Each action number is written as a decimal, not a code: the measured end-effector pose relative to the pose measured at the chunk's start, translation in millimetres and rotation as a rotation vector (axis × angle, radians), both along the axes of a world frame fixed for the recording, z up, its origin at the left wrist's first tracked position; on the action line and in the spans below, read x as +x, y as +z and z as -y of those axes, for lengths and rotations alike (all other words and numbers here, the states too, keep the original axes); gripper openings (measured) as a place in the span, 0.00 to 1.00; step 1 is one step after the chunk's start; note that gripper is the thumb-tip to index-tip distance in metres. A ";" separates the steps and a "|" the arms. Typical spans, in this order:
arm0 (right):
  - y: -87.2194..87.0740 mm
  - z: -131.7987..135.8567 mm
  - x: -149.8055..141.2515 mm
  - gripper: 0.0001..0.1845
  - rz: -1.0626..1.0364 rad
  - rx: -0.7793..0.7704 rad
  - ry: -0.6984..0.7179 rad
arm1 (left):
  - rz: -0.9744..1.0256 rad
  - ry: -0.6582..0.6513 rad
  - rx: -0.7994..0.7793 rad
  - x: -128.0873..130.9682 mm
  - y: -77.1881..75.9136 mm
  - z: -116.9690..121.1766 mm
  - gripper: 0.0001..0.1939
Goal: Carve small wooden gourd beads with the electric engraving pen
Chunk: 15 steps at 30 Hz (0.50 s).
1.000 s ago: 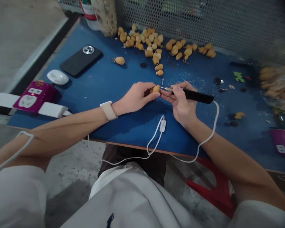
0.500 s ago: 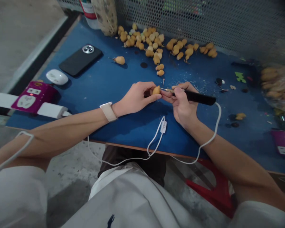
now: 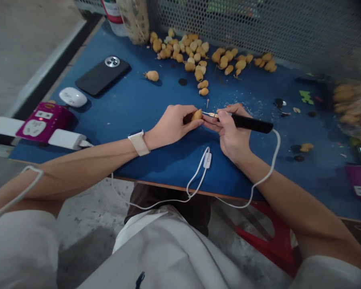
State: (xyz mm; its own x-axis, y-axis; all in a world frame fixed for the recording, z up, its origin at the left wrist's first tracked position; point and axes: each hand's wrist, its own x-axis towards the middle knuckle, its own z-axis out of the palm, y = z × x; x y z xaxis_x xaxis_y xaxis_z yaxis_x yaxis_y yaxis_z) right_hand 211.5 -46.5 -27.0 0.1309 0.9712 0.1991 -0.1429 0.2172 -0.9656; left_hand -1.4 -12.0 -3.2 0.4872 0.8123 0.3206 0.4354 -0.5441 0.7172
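Note:
My left hand [image 3: 171, 125] pinches a small tan dried gourd [image 3: 197, 115] between thumb and fingers, hiding part of it. My right hand [image 3: 230, 132] grips a black pen-shaped tool [image 3: 251, 123] with a white cable and a thin metal tip. The tip reaches the gourd's right end, and both hands nearly touch there. A white-strapped watch [image 3: 138, 143] sits on my left wrist.
A heap of similar gourds [image 3: 192, 56] lies on the blue table [image 3: 132, 120], backed by perforated metal mesh [image 3: 258, 24]. A phone [image 3: 102, 76], magenta power socket [image 3: 43, 127] and bag of gourds [image 3: 351, 108] stand around. An inline cable switch [image 3: 207, 160] lies near the front edge.
The gourd has turned slightly and sits a little lower in my left fingers. My right hand and the tool stay almost still, while the whole view drifts slightly.

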 end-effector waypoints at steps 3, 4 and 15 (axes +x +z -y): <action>1.3 1.0 -0.8 0.29 0.002 0.010 -0.004 | 0.000 -0.010 -0.002 -0.2 -0.9 -0.4 0.19; 1.4 1.1 -0.9 0.29 0.002 0.021 -0.005 | -0.002 -0.014 -0.003 -0.2 -0.9 -0.4 0.19; -6.4 -2.4 2.5 0.26 0.039 0.071 0.016 | -0.046 0.000 0.020 1.4 2.7 1.0 0.19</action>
